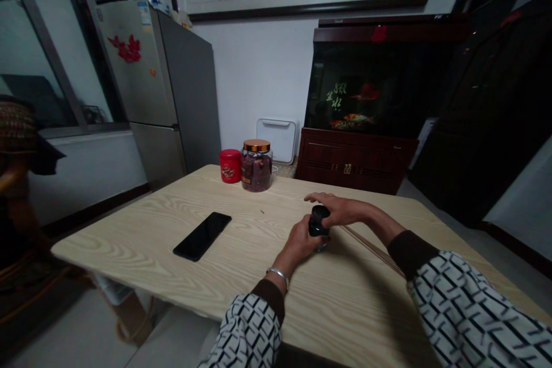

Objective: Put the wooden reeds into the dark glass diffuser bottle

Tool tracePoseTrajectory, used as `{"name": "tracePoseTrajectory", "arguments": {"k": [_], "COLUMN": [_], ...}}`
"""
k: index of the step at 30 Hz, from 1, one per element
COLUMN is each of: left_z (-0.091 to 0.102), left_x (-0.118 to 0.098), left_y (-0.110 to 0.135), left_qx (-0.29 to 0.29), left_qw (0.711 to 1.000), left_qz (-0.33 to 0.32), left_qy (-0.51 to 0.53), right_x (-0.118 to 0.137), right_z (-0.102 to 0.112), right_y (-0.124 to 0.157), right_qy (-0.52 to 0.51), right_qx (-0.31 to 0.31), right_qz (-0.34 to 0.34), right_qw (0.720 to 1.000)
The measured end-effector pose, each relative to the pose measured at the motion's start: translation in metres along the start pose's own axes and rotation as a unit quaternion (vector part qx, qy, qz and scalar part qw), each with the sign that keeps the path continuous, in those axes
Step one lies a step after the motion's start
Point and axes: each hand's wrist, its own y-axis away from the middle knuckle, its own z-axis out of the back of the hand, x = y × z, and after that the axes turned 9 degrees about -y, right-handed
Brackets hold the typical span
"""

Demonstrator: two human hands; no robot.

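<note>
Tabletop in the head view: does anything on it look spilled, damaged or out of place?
One small oddity: a tiny dark fleck on the tabletop, on the near side of the lidded jar. It may be a crumb or a mark; too small to tell. I see no spill or breakage.

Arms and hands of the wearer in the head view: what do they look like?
The left hand and right hand are ungloved. Both sleeves are white with a black geometric pattern and dark brown cuffs; a silvery bangle circles the left wrist.
</note>
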Motion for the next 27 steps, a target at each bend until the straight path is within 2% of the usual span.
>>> {"name": "tracePoseTrajectory", "arguments": {"k": [2,3,5,7,8,10,12,16,19,21,23,25,27], "left_z": [0.001,0.002,0.002,0.001,0.001,0.001,0.001,0.001,0.002,0.003,0.004,0.005,0.005], "left_x": [-0.001,-0.002,-0.002,-0.002,-0.001,0.0,0.0,0.001,0.0,-0.002,-0.003,-0.004,-0.004], "left_y": [0.001,0.001,0.002,0.002,0.002,0.001,0.001,0.001,0.001,0.002,0.002,0.003,0.002], "left_qx": [0.005,0.006,0.002,-0.003,-0.003,0.004,0.006,0.0,0.002,0.006,0.006,0.005,0.005], "left_qw": [1.0,1.0,1.0,1.0,1.0,1.0,1.0,1.0,1.0,1.0,1.0,1.0,1.0], "left_qz": [-0.003,-0.006,-0.013,-0.018,-0.019,-0.017,-0.016,-0.016,-0.018,-0.018,-0.016,-0.014,-0.014], "left_qy": [0.001,0.001,0.002,0.006,0.007,0.009,0.008,-0.005,-0.004,-0.003,-0.004,-0.002,0.004], "right_x": [-0.003,-0.004,-0.003,-0.003,-0.003,-0.005,-0.006,-0.003,-0.002,-0.006,-0.011,-0.018,-0.024], "right_z": [0.002,0.001,-0.001,-0.003,-0.003,-0.003,-0.004,-0.005,0.002,0.011,0.019,0.017,-0.002], "right_y": [-0.001,-0.001,-0.002,-0.002,-0.002,-0.001,-0.001,-0.005,-0.008,-0.005,0.006,0.022,0.041], "right_qy": [-0.024,-0.014,0.031,0.064,0.067,0.053,0.038,0.07,0.066,0.006,-0.103,-0.241,-0.363], "right_qx": [-0.003,-0.015,-0.032,-0.019,-0.006,0.011,-0.001,-0.023,-0.027,-0.058,-0.121,-0.188,-0.236], "right_qz": [0.03,0.007,-0.083,-0.146,-0.143,-0.083,-0.039,-0.112,-0.09,-0.041,-0.009,0.007,0.012], "right_qw": [0.999,1.0,0.996,0.987,0.987,0.995,0.998,0.991,0.993,0.997,0.987,0.952,0.901]}}
